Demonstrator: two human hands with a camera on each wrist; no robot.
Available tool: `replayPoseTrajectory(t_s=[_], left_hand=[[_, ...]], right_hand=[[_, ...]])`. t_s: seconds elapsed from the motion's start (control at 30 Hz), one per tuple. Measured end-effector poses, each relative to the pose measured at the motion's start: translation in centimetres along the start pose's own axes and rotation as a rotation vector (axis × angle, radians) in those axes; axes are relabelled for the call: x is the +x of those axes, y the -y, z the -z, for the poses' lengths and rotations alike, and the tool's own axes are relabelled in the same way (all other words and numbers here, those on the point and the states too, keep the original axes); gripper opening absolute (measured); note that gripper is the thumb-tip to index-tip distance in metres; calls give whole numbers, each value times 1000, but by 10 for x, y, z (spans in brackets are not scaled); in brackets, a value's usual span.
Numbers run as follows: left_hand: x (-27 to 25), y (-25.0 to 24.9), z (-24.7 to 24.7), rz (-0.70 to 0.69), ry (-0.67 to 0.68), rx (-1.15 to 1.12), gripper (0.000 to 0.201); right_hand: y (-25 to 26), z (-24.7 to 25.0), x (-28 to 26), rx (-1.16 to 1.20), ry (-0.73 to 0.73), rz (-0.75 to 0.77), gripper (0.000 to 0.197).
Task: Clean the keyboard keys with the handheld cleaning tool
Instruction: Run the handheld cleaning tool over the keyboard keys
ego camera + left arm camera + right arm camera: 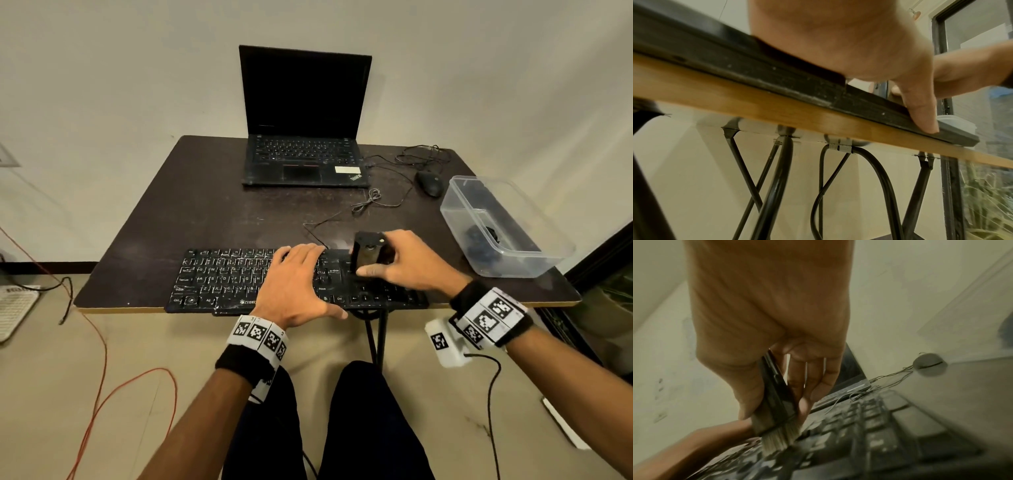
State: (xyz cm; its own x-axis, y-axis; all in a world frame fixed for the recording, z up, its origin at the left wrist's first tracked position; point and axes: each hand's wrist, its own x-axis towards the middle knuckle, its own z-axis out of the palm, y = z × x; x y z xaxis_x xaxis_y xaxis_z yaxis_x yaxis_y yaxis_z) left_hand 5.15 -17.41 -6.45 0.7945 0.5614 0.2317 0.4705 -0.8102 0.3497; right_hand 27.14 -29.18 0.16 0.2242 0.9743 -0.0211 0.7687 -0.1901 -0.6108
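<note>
A black keyboard [219, 277] lies along the table's near edge. My left hand [294, 284] rests flat on its middle keys with fingers straight, and the thumb [920, 112] presses the keyboard's front edge [777, 78]. My right hand [400, 260] grips a black cleaning brush [366, 255] upright over the right part of the keyboard. In the right wrist view the brush [777, 402] is held between thumb and fingers, and its pale bristles [779, 438] touch the keys [859, 434].
An open black laptop [303, 137] stands at the back of the dark table [205, 205]. A wired mouse [429, 183] and loose cables lie to its right. A clear plastic box [496, 226] sits at the right edge. Table legs [777, 186] are below.
</note>
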Motion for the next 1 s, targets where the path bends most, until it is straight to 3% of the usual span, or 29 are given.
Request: replayPoseTrajectory(t_s=[0.07, 0.27, 0.43, 0.57, 0.83, 1.0], left_hand=[[-1, -2, 1, -10, -6, 3, 129], [-26, 7, 3, -3, -114, 76, 133], [-76, 59, 25, 136, -275, 113, 136], [-89, 86, 40, 269, -227, 134, 142], [-84, 70, 32, 270, -148, 186, 138], [-74, 70, 36, 265, -117, 180, 143]], right_hand=[[11, -15, -1, -8, 46, 56, 32], [19, -9, 24, -76, -257, -101, 24], [23, -11, 21, 40, -190, -105, 20], [29, -15, 23, 153, -183, -139, 21], [31, -14, 31, 15, -303, -254, 30], [28, -22, 28, 112, -257, -236, 21]])
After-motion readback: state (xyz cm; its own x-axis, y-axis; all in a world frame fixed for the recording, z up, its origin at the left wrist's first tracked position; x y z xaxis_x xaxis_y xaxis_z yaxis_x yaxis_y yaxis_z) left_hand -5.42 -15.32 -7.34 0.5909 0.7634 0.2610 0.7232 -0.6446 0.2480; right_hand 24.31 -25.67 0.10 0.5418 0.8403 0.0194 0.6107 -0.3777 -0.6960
